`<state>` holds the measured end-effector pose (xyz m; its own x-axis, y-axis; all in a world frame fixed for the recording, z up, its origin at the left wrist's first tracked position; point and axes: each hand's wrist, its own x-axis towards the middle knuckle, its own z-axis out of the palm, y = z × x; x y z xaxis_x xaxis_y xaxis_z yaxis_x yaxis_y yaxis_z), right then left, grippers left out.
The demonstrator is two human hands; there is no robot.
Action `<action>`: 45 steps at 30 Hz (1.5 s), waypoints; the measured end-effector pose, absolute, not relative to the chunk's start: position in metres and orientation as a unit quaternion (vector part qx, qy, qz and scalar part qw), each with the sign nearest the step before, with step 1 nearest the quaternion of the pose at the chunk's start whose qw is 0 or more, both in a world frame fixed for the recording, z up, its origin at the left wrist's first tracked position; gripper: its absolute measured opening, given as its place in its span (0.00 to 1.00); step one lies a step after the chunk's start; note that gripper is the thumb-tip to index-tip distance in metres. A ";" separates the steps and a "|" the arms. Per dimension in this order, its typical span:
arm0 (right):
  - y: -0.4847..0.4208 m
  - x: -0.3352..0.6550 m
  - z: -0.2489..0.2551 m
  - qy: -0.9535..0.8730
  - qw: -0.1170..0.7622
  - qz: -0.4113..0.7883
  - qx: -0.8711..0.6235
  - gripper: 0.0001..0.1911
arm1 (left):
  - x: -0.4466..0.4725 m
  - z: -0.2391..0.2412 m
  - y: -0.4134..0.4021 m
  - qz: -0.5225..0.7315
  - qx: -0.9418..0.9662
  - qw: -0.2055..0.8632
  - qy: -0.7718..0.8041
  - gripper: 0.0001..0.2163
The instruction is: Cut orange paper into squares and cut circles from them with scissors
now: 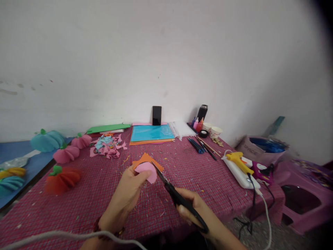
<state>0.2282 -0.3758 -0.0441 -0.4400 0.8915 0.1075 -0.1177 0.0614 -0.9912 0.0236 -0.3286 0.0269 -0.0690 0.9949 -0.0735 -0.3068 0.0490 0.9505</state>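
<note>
My left hand point(132, 184) pinches a rounded pink paper piece point(149, 170) laid over a sheet of orange paper point(145, 158), thumb on top. My right hand point(191, 205) is wrapped round the handles of black-handled scissors point(179, 198). Their blades point up and left and meet the right edge of the papers. Both hands are held above the near middle of the table, which has a red checked cloth point(166, 205). Part of the lower blade is hidden behind the paper.
Paper pumpkins point(62, 178) stand at left by a heap of paper scraps point(108, 145). Behind are blue sheets point(151, 132) and a phone point(156, 115). To the right lie pens point(196, 146), paper cups point(215, 132), a yellow glue gun point(238, 161) and a power strip point(240, 175). A white cable point(73, 236) crosses the foreground.
</note>
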 end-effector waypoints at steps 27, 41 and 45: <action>-0.383 0.230 -0.052 -0.550 0.415 0.660 -0.300 0.36 | 0.032 -0.001 -0.339 0.477 0.466 0.581 0.467 0.04; -0.391 0.228 -0.056 -0.529 0.438 0.657 -0.310 0.34 | 0.039 0.005 -0.339 0.462 0.445 0.636 0.430 0.01; -0.390 0.231 -0.057 -0.530 0.433 0.659 -0.311 0.34 | 0.038 0.003 -0.339 0.453 0.429 0.654 0.429 0.01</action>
